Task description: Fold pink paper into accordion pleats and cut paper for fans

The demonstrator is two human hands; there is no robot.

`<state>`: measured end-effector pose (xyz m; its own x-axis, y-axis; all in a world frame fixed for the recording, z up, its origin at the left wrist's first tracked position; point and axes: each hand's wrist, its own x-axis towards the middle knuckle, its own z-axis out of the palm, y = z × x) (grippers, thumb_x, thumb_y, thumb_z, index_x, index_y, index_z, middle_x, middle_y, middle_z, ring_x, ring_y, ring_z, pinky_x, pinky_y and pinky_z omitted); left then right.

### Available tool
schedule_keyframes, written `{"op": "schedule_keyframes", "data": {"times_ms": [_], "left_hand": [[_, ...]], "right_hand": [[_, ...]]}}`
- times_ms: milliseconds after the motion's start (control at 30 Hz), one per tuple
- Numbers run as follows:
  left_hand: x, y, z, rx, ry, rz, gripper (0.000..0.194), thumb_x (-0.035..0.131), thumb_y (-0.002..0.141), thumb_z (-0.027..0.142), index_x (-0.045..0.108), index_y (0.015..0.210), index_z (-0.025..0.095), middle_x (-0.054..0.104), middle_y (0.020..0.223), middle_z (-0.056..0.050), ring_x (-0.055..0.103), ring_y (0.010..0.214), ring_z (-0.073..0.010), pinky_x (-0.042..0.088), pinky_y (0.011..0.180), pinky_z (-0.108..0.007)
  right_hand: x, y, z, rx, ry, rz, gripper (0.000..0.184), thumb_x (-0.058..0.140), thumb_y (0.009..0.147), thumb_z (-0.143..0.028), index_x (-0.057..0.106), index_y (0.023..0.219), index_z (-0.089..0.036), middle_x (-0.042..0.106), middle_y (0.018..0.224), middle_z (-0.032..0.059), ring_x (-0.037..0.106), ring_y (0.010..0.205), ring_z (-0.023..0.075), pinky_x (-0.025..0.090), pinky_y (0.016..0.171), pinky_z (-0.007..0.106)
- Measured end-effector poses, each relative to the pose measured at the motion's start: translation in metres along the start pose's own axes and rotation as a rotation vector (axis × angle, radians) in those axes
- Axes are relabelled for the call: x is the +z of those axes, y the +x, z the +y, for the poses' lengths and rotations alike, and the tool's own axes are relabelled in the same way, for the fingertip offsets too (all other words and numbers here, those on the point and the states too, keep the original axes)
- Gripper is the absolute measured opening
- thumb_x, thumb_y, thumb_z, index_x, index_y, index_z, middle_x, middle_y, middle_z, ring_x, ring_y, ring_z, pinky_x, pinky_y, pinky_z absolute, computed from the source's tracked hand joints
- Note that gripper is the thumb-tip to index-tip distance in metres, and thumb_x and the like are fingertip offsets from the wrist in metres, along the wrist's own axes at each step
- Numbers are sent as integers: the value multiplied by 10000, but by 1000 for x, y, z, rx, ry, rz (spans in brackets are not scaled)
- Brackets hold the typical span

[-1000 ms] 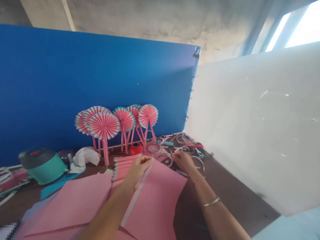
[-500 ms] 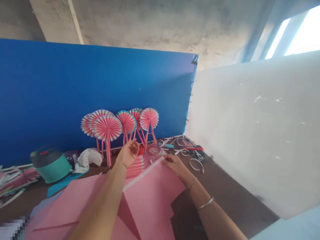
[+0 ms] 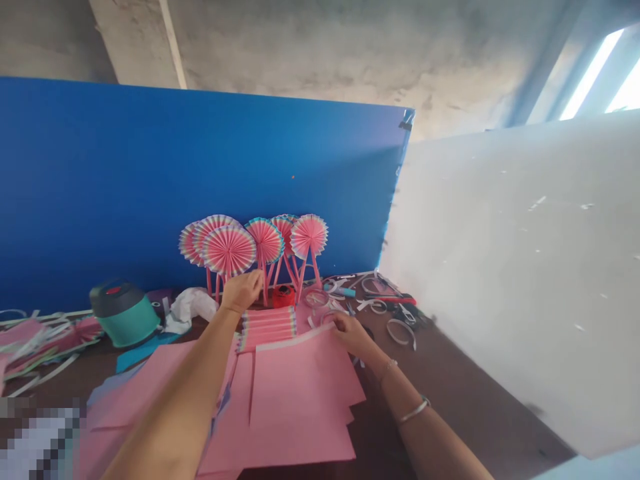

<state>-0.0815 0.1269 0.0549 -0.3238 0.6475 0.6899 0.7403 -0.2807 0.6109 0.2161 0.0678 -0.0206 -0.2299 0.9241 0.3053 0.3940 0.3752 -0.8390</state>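
Note:
My right hand (image 3: 350,332) pinches the upper right corner of a pink paper sheet (image 3: 300,393). A narrow white strip (image 3: 295,341) runs along that sheet's top edge. To the left, my left hand (image 3: 243,291) is raised with its fingers closed; whatever may be in them is hidden. Just below it lies a pleated pink paper piece (image 3: 270,327) with striped, multicoloured ends. More pink sheets (image 3: 135,407) are spread under my left forearm. Behind my left hand, several round pleated paper fans (image 3: 229,249) with pink handles lean against the blue panel.
A blue panel (image 3: 150,167) stands at the back and a white panel (image 3: 510,267) at the right. A green and black container (image 3: 125,313) and crumpled white material (image 3: 193,308) sit at left. A red object (image 3: 283,296), scissors (image 3: 407,313) and loose strips (image 3: 401,333) lie behind the sheets.
My left hand has moved left and its fingers have closed. The pink sheet, tilted before, now lies flatter and squarer to me, with my right hand still at its corner.

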Motion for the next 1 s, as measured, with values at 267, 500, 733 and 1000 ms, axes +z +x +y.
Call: {"op": "schedule_keyframes", "data": {"times_ms": [267, 500, 733, 1000], "left_hand": [[-25, 1, 21, 127, 53, -113, 265, 435, 836, 321, 646, 913, 181, 681, 780, -60, 634, 731, -188, 452, 666, -270], [-95, -185, 1, 631, -153, -840, 492, 599, 731, 285, 549, 1187, 461, 697, 1061, -1, 651, 951, -258, 522, 848, -406], [-102, -141, 9, 15, -124, -246, 496, 606, 751, 402, 513, 1210, 238, 557, 1232, -114, 524, 1131, -292, 420, 951, -476], [-80, -122, 22, -625, -599, -586, 419, 659, 609, 578, 541, 634, 177, 547, 560, 18, 548, 580, -177, 421, 545, -272]], "right_hand": [[6, 1, -2, 143, 284, 11, 121, 509, 626, -257, 556, 692, -168, 489, 575, -32, 401, 523, 96, 291, 488, 208], [-3, -7, -23, 331, 453, 62, 119, 561, 613, -271, 534, 675, -174, 486, 549, -46, 425, 481, 90, 281, 464, 209], [5, -9, -30, 264, 454, 54, 149, 597, 578, -287, 528, 654, -179, 446, 530, -61, 381, 486, 82, 259, 472, 208], [5, -9, -28, 117, 270, -41, 121, 544, 656, -301, 540, 693, -186, 503, 586, -32, 444, 545, 112, 321, 517, 228]]}}
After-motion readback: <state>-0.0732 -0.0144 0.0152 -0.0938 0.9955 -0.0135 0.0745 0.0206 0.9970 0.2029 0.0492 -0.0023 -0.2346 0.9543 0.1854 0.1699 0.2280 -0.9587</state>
